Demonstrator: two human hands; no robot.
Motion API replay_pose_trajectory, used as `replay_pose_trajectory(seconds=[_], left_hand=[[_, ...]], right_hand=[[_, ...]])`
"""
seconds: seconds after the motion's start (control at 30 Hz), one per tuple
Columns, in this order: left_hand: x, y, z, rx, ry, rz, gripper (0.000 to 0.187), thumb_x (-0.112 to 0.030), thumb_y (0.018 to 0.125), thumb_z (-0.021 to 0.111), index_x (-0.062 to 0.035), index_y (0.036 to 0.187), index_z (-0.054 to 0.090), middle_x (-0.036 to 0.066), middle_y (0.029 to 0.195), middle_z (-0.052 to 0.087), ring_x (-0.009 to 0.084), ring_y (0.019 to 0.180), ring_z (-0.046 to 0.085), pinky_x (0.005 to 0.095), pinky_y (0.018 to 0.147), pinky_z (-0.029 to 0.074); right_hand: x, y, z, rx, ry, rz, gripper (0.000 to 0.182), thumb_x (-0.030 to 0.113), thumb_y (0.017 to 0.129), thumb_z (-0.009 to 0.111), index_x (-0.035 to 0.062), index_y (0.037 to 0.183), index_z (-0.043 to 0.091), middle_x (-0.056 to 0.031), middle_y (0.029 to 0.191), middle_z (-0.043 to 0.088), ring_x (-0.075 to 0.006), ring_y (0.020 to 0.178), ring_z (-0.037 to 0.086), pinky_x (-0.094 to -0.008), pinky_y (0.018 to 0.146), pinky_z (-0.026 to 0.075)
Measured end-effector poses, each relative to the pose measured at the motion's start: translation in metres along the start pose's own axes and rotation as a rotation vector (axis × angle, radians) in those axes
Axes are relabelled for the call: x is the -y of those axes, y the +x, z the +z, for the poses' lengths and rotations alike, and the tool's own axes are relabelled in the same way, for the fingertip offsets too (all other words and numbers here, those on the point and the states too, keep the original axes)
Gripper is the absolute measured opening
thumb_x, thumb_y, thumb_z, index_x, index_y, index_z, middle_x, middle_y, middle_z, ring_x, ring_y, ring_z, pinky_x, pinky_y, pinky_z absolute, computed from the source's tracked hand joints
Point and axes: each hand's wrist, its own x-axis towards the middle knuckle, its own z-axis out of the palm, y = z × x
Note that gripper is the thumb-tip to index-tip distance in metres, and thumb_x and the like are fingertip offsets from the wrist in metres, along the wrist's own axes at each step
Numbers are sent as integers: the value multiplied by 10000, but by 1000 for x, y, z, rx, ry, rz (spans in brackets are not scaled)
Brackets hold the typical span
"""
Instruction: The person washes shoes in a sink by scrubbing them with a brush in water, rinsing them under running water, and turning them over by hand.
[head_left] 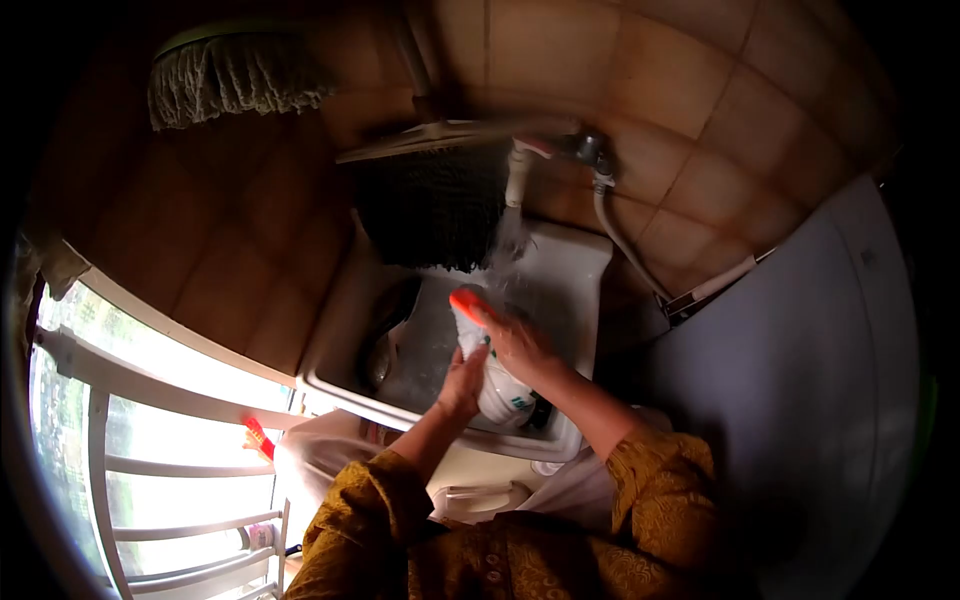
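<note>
My right hand (518, 347) is closed around the lower end of an orange-red piece (468, 303) that looks like a scrubbing brush. A pale ribbed part shows along its side. Close below, my left hand (462, 382) grips a white rounded item (505, 396) with green lettering; its exact kind is hard to make out. Both hands are together over the white sink (590, 262), which holds water. From the tap (517, 180), water runs down just beyond my hands.
A dark mop-like fringe (430, 210) hangs at the sink's back edge. Inside the sink at left lies a dark object (400, 305). A grey hose (615, 225) runs down the tiled wall. White rails (190, 467) and another orange item (258, 438) are at left; a mop head (235, 80) hangs above.
</note>
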Motion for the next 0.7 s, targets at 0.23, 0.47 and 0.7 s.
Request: replay_pose_trajectory(seconds=[0.23, 0.47, 0.7], left_hand=[[-62, -11, -3, 192, -196, -266, 545, -447, 927, 343, -34, 1280, 394, 152, 1203, 529, 309, 1087, 527, 439, 947, 411], [-61, -20, 5, 246, -113, -375, 345, -276, 941, 392, -41, 1175, 487, 144, 1030, 605, 264, 865, 623, 377, 794, 523], [-54, -34, 4, 239, -160, -384, 401, -322, 936, 415, -45, 1222, 463, 108, 1126, 579, 239, 986, 588, 388, 878, 481]], right_hand=[[-48, -12, 62, -65, 1059, 357, 397, 171, 915, 393, 137, 1310, 396, -208, 1064, 566, -293, 941, 562, -353, 842, 413], [-12, -24, 40, -24, 496, 251, 477, 168, 893, 430, 218, 1356, 328, -228, 868, 607, -351, 796, 606, -416, 689, 448], [-58, -7, 20, 210, 640, 705, 345, 169, 878, 452, 88, 1211, 488, -221, 987, 605, -302, 923, 601, -385, 761, 444]])
